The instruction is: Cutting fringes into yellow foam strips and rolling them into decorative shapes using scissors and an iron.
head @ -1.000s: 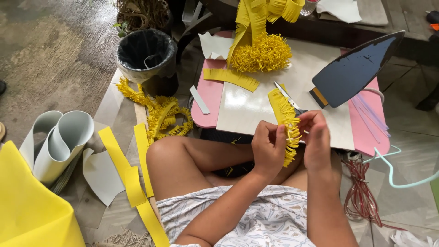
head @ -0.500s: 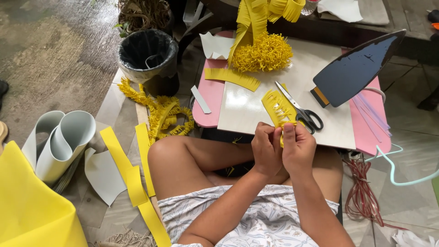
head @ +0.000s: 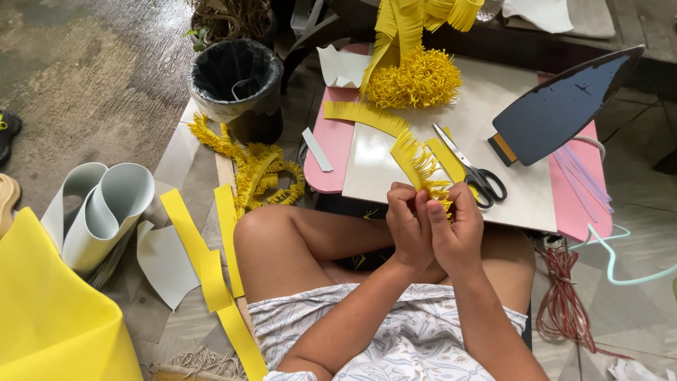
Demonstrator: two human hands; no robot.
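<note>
My left hand (head: 407, 227) and my right hand (head: 456, 231) press together over my lap, both pinching one yellow fringed foam strip (head: 422, 166) that sticks up and away from my fingers over the table edge. Black-handled scissors (head: 474, 171) lie on the white board (head: 384, 159) just beyond my right hand. A finished yellow fringe ball (head: 414, 79) sits at the back of the board, with another fringed strip (head: 365, 116) lying flat beside it.
A dark clothes iron (head: 564, 106) rests soleplate-up at the right on the pink table (head: 330, 144). A black bin (head: 236, 77) stands at the left, with yellow fringe scraps (head: 259, 173), yellow strips (head: 201, 264), rolled white foam (head: 99, 215) and a yellow sheet (head: 49, 310) on the floor. Red cables (head: 564, 303) lie at the right.
My hands have come together and the strip, which hung down between them, now points up and away over the board. The scissors' handles have come into view.
</note>
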